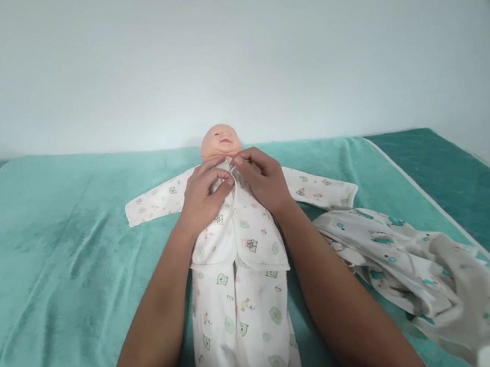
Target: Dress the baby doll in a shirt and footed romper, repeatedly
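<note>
A baby doll (219, 140) lies on its back with its head toward the wall. It wears a white printed jacket (257, 239) with both sleeves stretched out sideways, and matching trousers (243, 335) below. At the collar, my left hand (207, 189) is closed with thumb and fingers on the jacket's front edge. My right hand (265, 177) pinches the opposite edge of the same collar, just under the doll's chin. The jacket's front edges meet down the middle. My fingers hide whatever fastening lies between them.
The doll rests on a light green blanket (54, 253) with a few creases. To the right lies a crumpled white cloth (401, 258) with teal prints. A darker green cover (478, 187) shows beyond the blanket's right edge. A pale wall (226, 46) rises behind.
</note>
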`<action>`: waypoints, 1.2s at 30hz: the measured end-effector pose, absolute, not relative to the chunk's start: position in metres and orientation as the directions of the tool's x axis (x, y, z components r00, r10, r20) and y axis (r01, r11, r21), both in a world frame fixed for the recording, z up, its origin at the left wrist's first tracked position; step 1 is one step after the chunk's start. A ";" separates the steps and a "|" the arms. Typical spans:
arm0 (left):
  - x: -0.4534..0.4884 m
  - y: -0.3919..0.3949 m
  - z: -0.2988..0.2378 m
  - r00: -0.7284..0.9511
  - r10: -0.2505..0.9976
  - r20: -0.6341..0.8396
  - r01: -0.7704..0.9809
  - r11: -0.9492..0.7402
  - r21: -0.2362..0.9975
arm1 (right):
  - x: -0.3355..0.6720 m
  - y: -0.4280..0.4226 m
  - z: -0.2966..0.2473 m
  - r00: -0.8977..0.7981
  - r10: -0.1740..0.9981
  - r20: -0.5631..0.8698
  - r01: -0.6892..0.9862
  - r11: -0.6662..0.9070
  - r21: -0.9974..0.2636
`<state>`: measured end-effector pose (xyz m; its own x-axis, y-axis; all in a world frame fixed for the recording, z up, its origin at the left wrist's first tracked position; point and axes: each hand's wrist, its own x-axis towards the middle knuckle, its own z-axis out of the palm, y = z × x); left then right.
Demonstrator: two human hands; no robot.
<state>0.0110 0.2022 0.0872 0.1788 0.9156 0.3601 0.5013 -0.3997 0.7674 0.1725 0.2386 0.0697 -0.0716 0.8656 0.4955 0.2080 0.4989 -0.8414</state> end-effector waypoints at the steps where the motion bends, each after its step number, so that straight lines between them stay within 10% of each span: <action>1: 0.011 0.202 0.087 0.185 0.913 0.363 0.492 -0.406 0.770 | 0.172 0.237 0.072 -0.086 0.853 0.515 0.237 0.520 -0.821; 8: 0.002 0.205 0.087 0.299 0.872 0.388 0.418 -0.485 0.768 | 0.171 0.230 0.077 -0.153 0.823 0.547 0.225 0.568 -0.792; 15: -0.028 0.203 0.106 0.667 0.739 0.092 0.477 -0.519 0.710 | 0.170 0.222 0.083 -0.226 0.856 0.465 0.185 0.506 -0.842; 36: -0.025 0.208 0.094 0.583 0.781 0.223 0.308 -0.467 0.829 | 0.166 0.223 0.091 -0.075 0.893 0.443 0.006 0.445 -0.896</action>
<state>-0.0254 0.2083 0.0939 0.5833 0.7810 0.2233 0.3085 -0.4672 0.8286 0.1658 0.2227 0.0905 -0.0747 0.8932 0.4433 0.0056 0.4450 -0.8955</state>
